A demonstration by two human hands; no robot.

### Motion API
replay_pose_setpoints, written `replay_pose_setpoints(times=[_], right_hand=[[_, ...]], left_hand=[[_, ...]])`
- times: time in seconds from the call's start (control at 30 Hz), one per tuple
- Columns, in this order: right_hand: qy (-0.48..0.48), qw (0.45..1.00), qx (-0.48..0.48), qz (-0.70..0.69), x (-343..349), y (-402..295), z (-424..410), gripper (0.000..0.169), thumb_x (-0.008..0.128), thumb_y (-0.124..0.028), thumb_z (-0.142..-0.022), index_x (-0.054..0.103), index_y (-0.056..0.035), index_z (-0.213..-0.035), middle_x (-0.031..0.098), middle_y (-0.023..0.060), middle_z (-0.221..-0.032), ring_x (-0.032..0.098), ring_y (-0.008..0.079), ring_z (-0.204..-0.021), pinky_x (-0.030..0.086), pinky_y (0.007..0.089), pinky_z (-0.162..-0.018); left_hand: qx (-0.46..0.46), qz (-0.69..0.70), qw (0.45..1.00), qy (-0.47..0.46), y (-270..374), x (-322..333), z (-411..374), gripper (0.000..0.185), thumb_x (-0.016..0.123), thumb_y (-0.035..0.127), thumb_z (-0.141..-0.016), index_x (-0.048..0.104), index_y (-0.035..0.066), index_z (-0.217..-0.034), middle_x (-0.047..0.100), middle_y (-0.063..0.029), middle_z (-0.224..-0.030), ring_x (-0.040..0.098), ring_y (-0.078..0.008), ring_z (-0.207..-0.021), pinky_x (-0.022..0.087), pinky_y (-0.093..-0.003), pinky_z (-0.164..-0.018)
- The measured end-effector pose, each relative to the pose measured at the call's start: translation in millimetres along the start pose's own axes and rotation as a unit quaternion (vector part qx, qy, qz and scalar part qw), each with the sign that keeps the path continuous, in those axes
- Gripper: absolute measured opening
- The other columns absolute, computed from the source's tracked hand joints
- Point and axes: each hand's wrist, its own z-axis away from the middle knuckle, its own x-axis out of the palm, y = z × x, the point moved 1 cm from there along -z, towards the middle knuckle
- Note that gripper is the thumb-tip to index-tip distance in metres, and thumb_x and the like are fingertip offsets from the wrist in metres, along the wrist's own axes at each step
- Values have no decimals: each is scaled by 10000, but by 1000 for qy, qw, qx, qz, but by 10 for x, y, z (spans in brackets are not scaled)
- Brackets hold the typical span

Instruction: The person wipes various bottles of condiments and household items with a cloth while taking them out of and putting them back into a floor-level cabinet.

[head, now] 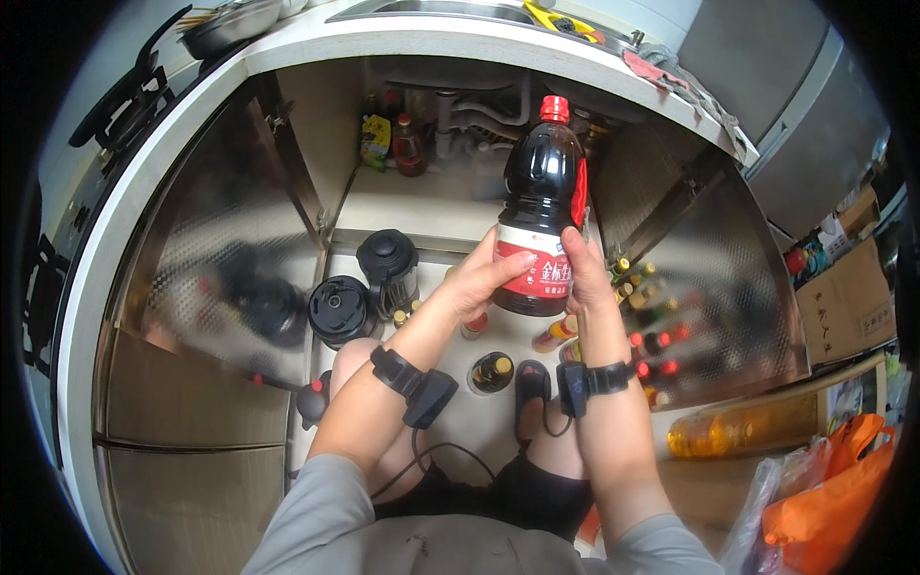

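A large plastic bottle of dark sauce [544,169], with a red cap and a red-and-white label bearing writing, tilts away from me in front of the opened sink cabinet [424,205]. My left hand [489,277] grips its lower left side, thumb across the label. On the opposite side, my right hand [588,269] clasps the lower part of the bottle. Inside the cabinet, a red-capped sauce bottle [409,147] and a yellow-green pouch [375,141] stand at the back left, beside the drain pipes [447,118].
Below my arms, a dark yellow-capped bottle [491,373] stands on the floor. A blender jug [388,266] and a black-topped appliance [341,310] are at left. Several bottles line the right, near the open metal door [704,316]. An orange bag [826,503] lies at lower right.
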Motion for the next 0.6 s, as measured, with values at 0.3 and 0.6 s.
replay_pose_setpoints(times=[0.3, 0.6], right_hand=[[68, 989, -4, 132, 88, 54, 21, 699, 648, -501, -888, 430, 11, -1310, 577, 130, -1183, 584, 187, -1045, 480, 326, -911], [86, 995, -36, 29, 144, 65, -72, 543, 742, -306, -859, 496, -13, -1244, 613, 93, -1143, 597, 178, -1033, 489, 328, -898]], left_hand=[[115, -156, 976, 101, -105, 0, 4, 648, 750, 284, -809, 436, 2, -1301, 598, -110, -1158, 601, -193, -1059, 488, -333, -925], [154, -556, 781, 240, -22, 223, -42, 1049, 820, 351, -663, 248, -102, -1418, 505, -249, -1279, 545, -359, -1177, 458, -404, -972]])
